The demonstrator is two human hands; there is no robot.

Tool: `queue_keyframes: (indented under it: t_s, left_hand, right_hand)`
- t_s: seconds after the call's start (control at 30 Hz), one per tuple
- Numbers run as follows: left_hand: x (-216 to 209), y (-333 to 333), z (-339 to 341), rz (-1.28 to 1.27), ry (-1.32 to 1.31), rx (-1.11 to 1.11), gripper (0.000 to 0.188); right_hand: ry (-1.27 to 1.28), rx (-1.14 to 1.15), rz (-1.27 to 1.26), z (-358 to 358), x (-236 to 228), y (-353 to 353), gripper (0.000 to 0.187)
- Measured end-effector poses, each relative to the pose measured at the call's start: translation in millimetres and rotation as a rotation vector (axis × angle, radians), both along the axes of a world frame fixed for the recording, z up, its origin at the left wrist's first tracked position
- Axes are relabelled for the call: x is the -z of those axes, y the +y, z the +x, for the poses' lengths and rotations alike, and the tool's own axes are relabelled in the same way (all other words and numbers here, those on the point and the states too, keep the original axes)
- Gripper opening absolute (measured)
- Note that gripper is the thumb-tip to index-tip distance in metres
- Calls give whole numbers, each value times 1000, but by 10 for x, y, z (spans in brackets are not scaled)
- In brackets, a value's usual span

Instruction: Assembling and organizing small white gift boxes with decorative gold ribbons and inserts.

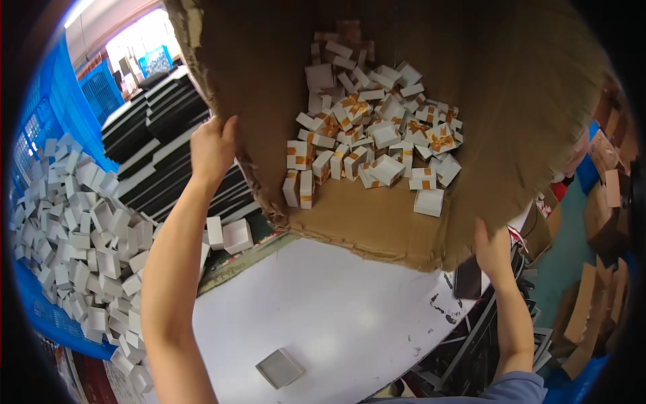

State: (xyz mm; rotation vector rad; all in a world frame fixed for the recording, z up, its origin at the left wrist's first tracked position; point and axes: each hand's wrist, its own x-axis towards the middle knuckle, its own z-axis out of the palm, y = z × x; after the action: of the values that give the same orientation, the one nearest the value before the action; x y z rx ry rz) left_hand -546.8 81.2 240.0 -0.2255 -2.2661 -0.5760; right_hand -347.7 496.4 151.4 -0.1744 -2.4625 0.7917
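Observation:
A large brown cardboard box is tilted with its open mouth toward me, its front rim at the white table. Inside lies a heap of small white gift boxes, many with gold ribbon prints. My left hand is closed on the box's torn left edge, fingers out of sight behind the cardboard. At the lower right corner, my right hand has its thumb on the cardboard's outer face; its other fingers are largely hidden. A small open white box sits on the white table near me.
A blue crate at left is heaped with white box parts. Behind it stand stacked black-and-white panels. A dark phone lies by the table's right edge. Several brown cartons stand on the right.

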Motion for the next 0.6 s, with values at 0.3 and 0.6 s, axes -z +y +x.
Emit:
queue_keyframes:
  t_s: [0.3, 0.6]
  left_hand:
    - [114, -369, 484, 114, 58, 84, 29]
    - [1512, -45, 2022, -88, -449, 311, 84]
  right_hand:
    - [242, 98, 56, 116, 425, 3, 25]
    - [173, -441, 125, 74, 963, -1054, 112]
